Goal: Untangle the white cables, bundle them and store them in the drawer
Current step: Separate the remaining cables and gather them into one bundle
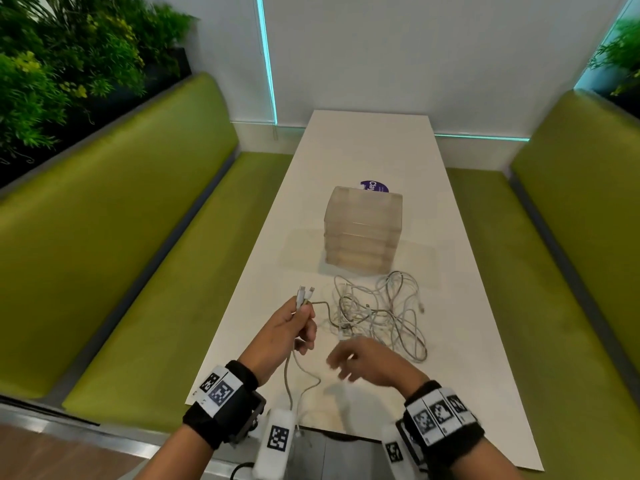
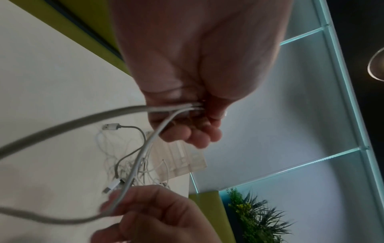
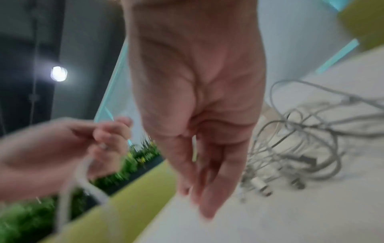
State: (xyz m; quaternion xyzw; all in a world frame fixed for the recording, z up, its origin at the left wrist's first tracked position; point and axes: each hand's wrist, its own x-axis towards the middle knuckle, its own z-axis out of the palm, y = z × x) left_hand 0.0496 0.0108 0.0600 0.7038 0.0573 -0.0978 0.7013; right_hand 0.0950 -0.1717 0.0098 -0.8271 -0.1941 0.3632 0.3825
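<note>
Loosely tangled white cables (image 1: 381, 313); left hand (image 1: 287, 336) grips two ends, right hand (image 1: 367, 363) spread, empty.

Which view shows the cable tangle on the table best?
Head view: the whole tangle lies unobstructed before the drawer box. The left wrist view shows it small, partly behind held cables; the right wrist view is blurred and cuts it off.

- I see a long white table (image 1: 374, 150) running away from me to a white wall (image 1: 433, 46).
- Green upholstered benches (image 1: 114, 216) flank it.
- Teal light strips (image 1: 268, 57) glow on the wall.
- Leafy plants (image 1: 62, 64) stand behind the left bench.
</note>
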